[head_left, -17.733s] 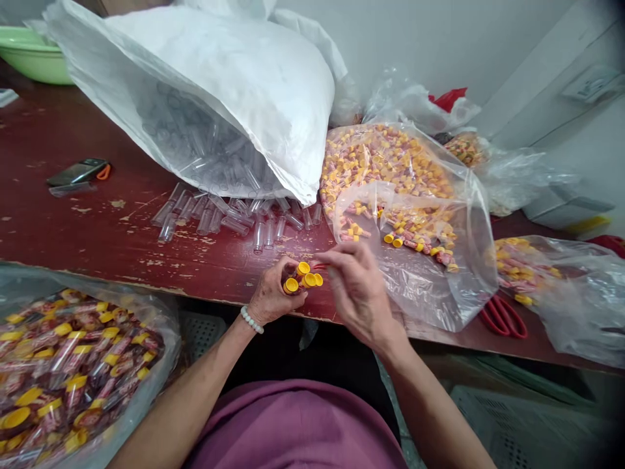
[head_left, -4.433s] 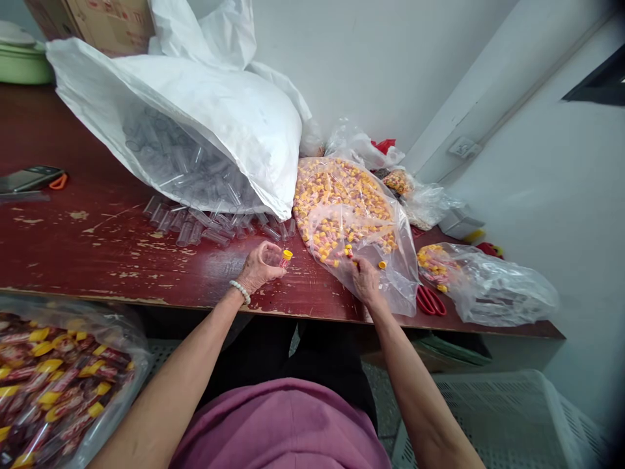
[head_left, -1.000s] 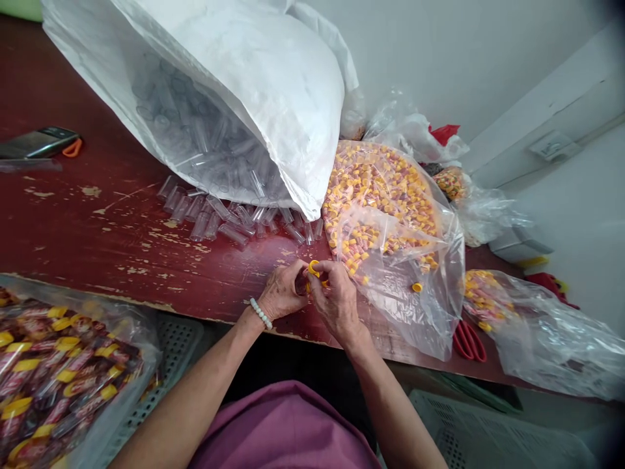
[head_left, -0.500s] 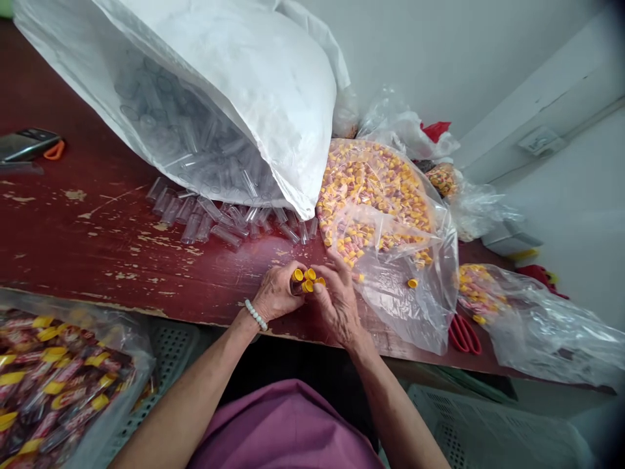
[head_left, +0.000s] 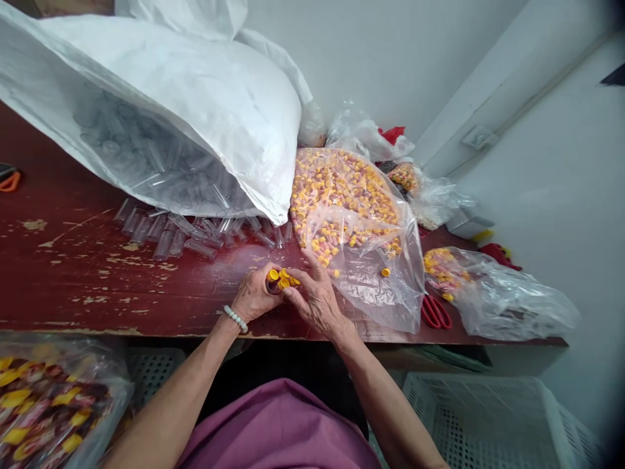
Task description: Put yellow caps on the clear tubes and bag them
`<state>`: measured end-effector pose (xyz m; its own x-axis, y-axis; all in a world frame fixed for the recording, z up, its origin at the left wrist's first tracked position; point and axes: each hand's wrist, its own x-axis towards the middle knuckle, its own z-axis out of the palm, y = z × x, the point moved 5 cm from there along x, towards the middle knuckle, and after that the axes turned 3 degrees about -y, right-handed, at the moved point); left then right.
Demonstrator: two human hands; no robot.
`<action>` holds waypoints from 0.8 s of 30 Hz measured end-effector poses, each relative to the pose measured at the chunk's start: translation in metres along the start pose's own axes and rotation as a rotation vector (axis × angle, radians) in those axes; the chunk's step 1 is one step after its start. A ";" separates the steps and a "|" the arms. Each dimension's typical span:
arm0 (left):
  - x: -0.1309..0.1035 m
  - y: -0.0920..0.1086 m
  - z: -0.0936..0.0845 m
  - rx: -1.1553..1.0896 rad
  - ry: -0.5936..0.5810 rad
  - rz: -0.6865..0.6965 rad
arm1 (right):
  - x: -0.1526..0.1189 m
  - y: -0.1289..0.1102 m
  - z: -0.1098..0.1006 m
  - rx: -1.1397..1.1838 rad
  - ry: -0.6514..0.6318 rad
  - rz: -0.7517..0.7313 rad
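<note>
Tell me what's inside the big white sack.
Clear tubes lie heaped in the mouth of the white sack; others lie on the red table. Anything deeper is covered by the sack itself.

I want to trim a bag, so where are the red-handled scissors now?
In the head view, the red-handled scissors lie toward the right, near the front edge of the table, between the large clear bag and the smaller clear bag.

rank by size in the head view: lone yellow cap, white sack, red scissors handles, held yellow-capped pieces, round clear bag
White sack
Round clear bag
Held yellow-capped pieces and red scissors handles: too alike to rank
Lone yellow cap
</note>
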<state>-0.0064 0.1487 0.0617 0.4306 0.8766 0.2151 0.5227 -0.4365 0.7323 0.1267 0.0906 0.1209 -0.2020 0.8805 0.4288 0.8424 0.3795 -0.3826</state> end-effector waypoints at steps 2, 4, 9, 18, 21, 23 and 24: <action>0.000 0.001 0.000 0.005 0.011 -0.002 | -0.005 0.022 -0.030 0.058 0.213 0.078; 0.000 0.003 -0.001 0.014 0.027 -0.006 | -0.016 0.058 -0.054 0.053 0.430 0.231; 0.000 0.006 -0.003 0.025 0.036 -0.004 | -0.024 0.123 -0.023 0.007 0.073 0.281; 0.000 0.005 0.000 0.028 0.028 -0.015 | -0.041 0.101 -0.059 0.245 0.522 0.549; 0.000 0.006 -0.001 0.024 0.021 -0.026 | -0.027 0.043 -0.072 0.179 0.471 0.305; 0.000 0.006 -0.002 0.027 0.026 -0.023 | -0.014 0.005 -0.055 0.131 0.281 0.102; 0.000 0.006 -0.001 0.024 0.024 -0.018 | -0.008 -0.009 -0.041 0.126 0.176 0.028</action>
<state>-0.0041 0.1464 0.0672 0.4035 0.8886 0.2180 0.5476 -0.4254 0.7205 0.1411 0.0684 0.1550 -0.0800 0.8324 0.5484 0.7751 0.3979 -0.4908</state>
